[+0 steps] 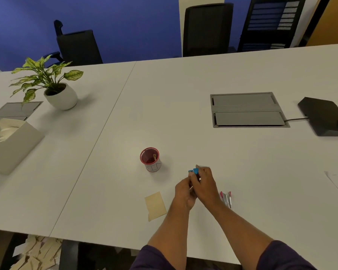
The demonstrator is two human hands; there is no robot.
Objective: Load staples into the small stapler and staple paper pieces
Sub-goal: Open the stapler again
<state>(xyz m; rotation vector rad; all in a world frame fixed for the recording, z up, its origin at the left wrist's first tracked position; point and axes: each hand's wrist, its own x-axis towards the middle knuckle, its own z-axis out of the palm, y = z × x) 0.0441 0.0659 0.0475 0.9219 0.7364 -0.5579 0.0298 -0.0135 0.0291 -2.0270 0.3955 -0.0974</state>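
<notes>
While the wide white counter [183, 106] fills nearly the whole frame, the action is packed into one small knot at lower centre. Up in the upper left sits a potted plant [53, 82], and right of centre a grey cable hatch [246, 110] lies flush in the surface, both well clear of the work. Closer in, a red cup [150, 158] stands just left of the hands, and a tan paper piece [155, 206] lies flat at lower centre, waiting its turn. Now the left hand [183, 193] and right hand [205, 184] are pressed together above the counter, both closed around the small blue stapler [194, 171], whose tip pokes out at the top of the grip. Whether the magazine is open I cannot tell; the fingers hide it. Just right of the right wrist, thin pink and silver strips [226, 199] lie on the counter, possibly staples or their packaging. This looks like the loading step. Best approach: steady the body with one hand, keep the channel facing up, and slide the strip in straight so nothing jams or scatters.
</notes>
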